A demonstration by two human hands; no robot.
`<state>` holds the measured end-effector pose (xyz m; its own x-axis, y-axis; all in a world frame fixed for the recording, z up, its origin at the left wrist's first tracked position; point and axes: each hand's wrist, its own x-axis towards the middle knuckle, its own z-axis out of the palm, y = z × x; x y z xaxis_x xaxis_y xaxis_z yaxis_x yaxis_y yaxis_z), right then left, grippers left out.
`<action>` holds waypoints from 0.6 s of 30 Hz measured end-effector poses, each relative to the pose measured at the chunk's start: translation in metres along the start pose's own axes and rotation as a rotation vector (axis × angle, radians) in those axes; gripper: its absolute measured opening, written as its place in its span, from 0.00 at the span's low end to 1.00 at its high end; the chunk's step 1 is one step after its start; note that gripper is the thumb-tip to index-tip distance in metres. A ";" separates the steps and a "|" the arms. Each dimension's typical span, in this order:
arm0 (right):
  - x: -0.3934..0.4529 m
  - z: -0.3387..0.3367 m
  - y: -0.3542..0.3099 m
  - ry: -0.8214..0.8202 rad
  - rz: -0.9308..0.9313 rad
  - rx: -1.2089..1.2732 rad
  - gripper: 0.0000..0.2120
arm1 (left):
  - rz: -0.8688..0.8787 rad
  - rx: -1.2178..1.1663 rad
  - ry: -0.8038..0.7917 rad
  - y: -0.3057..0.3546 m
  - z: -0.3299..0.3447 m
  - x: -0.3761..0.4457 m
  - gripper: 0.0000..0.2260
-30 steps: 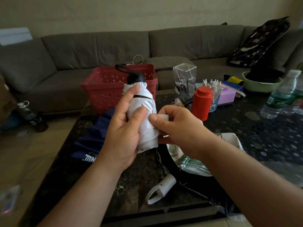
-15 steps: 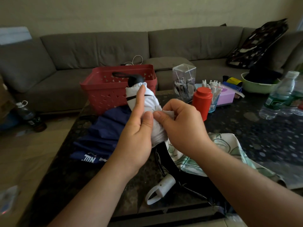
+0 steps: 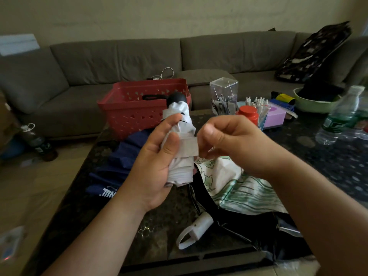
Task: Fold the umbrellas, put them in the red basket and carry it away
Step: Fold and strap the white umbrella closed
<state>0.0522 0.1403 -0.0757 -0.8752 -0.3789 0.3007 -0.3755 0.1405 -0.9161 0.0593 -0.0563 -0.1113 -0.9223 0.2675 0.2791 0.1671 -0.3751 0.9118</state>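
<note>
1. Strap (image 3: 188, 146) of the white umbrella (image 3: 180, 156) now lies flat across the rolled canopy at centre frame; half a second earlier the right thumb and finger were still pressing its end against the cloth.
2. Right hand (image 3: 229, 142) has drawn slightly off to the right. Its fingers are curled, the tips close beside the strap's free end; whether they still pinch it I cannot tell.
3. Judged from this, the wrap looks fastened or nearly so, which would make this umbrella ready for the red basket (image 3: 143, 108), sitting just behind it in the upper middle of the frame.
4. Left hand (image 3: 157, 156) is clamped round the bundle, thumb laid on the strap, fingers wrapped behind, holding it upright with the black handle (image 3: 176, 97) topmost.
5. Work remains: a navy umbrella (image 3: 123, 162) lies loose at left of centre, and a green-patterned umbrella (image 3: 235, 186) sprawls unfolded at lower right, its white handle (image 3: 196, 229) near the table's front edge.
</note>
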 end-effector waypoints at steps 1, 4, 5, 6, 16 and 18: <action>0.000 -0.002 -0.002 0.033 -0.001 0.020 0.12 | -0.014 -0.022 -0.019 -0.001 0.000 0.000 0.20; 0.004 -0.001 -0.001 0.142 -0.058 -0.026 0.05 | -0.037 -0.061 -0.063 -0.004 0.000 -0.002 0.22; 0.004 0.001 0.000 0.153 -0.068 -0.064 0.05 | -0.044 -0.068 -0.089 -0.005 0.000 -0.002 0.25; 0.004 0.001 0.000 0.155 -0.073 -0.094 0.05 | -0.055 -0.074 -0.115 -0.007 0.000 -0.002 0.29; 0.003 0.001 -0.003 0.152 -0.066 -0.196 0.07 | -0.138 -0.258 -0.201 -0.010 0.002 -0.001 0.36; 0.003 0.003 -0.001 0.169 -0.034 -0.234 0.08 | -0.177 -0.311 -0.246 -0.010 0.001 -0.002 0.32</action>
<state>0.0505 0.1366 -0.0742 -0.8921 -0.2321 0.3878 -0.4482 0.3453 -0.8245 0.0596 -0.0520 -0.1205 -0.8106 0.5410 0.2242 -0.1341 -0.5442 0.8281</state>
